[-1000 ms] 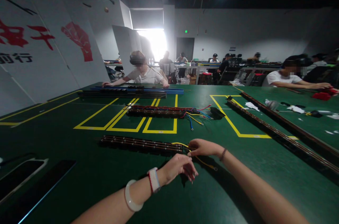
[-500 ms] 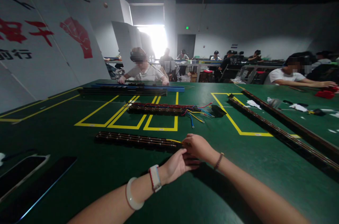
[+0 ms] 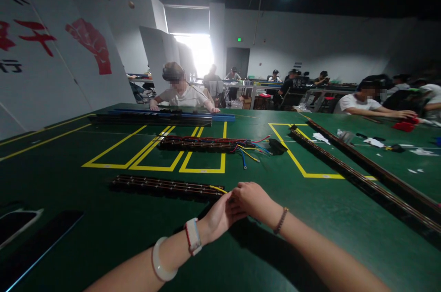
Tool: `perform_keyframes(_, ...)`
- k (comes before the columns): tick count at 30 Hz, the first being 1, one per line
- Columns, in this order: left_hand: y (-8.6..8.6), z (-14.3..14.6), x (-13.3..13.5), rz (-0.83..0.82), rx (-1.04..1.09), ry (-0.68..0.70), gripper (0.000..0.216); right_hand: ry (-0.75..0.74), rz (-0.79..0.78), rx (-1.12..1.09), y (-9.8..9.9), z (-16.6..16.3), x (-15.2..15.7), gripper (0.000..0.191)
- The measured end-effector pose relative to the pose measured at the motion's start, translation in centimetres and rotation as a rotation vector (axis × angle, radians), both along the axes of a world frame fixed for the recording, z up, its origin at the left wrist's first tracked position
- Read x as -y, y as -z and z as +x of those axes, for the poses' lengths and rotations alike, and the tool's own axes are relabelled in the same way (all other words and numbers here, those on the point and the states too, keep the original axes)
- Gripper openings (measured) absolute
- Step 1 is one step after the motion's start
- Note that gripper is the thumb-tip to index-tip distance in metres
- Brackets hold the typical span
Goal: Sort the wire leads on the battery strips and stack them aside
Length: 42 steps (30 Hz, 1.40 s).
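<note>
A long dark strip (image 3: 161, 186) with thin wires along it lies across the green table (image 3: 86, 218) in front of me. A yellow wire (image 3: 217, 188) leaves its right end. My left hand (image 3: 220, 216) and my right hand (image 3: 251, 200) meet at that end, fingers closed together around the wire. The fingertips hide where the wire goes. My left wrist carries a white bangle and a watch with a red strap; a bead bracelet is on my right wrist.
A second strip (image 3: 203, 144) with red, blue and yellow wire ends lies inside yellow floor-style markings. Long dark rails (image 3: 344, 163) run diagonally at right. Dark flat panels (image 3: 31, 241) sit at the near left. A person (image 3: 179, 94) works across the table, others at right.
My two hands have come together at the strip's right end. The loose yellow wire that trailed right of my hand is no longer visible. The view has shifted slightly left.
</note>
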<state>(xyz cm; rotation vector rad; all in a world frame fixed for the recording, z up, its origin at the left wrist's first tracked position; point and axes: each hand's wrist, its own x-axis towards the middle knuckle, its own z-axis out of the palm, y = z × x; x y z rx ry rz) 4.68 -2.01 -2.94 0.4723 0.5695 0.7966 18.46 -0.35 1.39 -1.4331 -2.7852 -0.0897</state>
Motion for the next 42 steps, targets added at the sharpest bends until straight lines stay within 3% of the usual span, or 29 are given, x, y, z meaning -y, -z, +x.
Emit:
perform_keyframes(4,0.3,0.0,-0.1,0.026,-0.014,0.009,0.019,0.022,0.01,-0.019,-0.6,0.4,-0.3,0.012)
perform_keyframes(8,0.6,0.0,0.0,0.09,-0.026,0.038,0.015,0.023,0.118,-0.033,-0.5,1.2,-1.4,0.009)
perform_keyframes(14,0.3,-0.2,0.0,0.104,-0.08,0.07,0.013,-0.075,0.268,-0.166,2.7,2.7,-3.5,0.024)
perform_keyframes(20,-1.0,-0.1,0.4,0.04,-0.074,0.094,0.022,-0.102,0.213,-0.325,5.4,3.1,-5.1,0.024)
perform_keyframes(27,-0.5,-0.7,0.9,0.064,-0.163,0.036,0.019,-0.063,0.172,-0.476,5.4,3.2,-5.0,0.024)
perform_keyframes(30,-1.2,-1.5,0.7,0.174,-0.375,0.072,0.022,-0.081,0.171,-0.486,5.3,3.1,-4.7,0.023)
perform_keyframes(36,-2.6,-2.3,0.0,0.574,-1.019,0.241,0.028,-0.082,0.179,-0.524,5.5,3.3,-4.6,0.026)
perform_keyframes(42,-3.0,-1.8,0.9,0.93,-1.529,0.092,0.024,-0.048,0.127,-0.621,5.2,3.3,-3.4,0.027)
